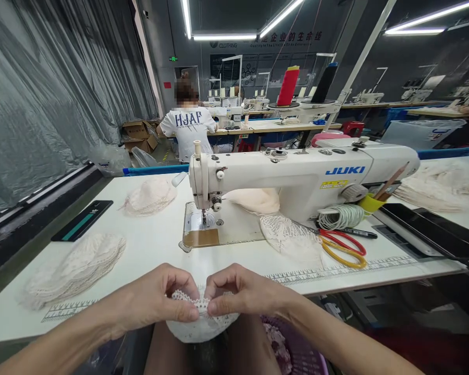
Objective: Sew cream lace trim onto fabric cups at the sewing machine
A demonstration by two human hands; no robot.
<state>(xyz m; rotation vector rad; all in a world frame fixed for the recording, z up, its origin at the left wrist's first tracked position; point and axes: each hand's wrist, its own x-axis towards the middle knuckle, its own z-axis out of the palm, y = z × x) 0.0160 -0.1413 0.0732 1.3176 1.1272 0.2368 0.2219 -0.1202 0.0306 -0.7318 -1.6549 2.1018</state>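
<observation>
My fingers are pinched on the lace piece's top edge: left hand point(160, 302) grips it from the left, right hand point(242, 294) from the right, thumbs nearly touching. The lace piece point(201, 325) hangs below them at the table's point(148, 250) near edge, equally close to both.

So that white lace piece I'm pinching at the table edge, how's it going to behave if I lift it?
The lace piece will probably be floppy: it sags below the table edge where the left hand and right hand pinch it. It looks thin and openwork, so likely very light. Its holes may snag easily.
</observation>
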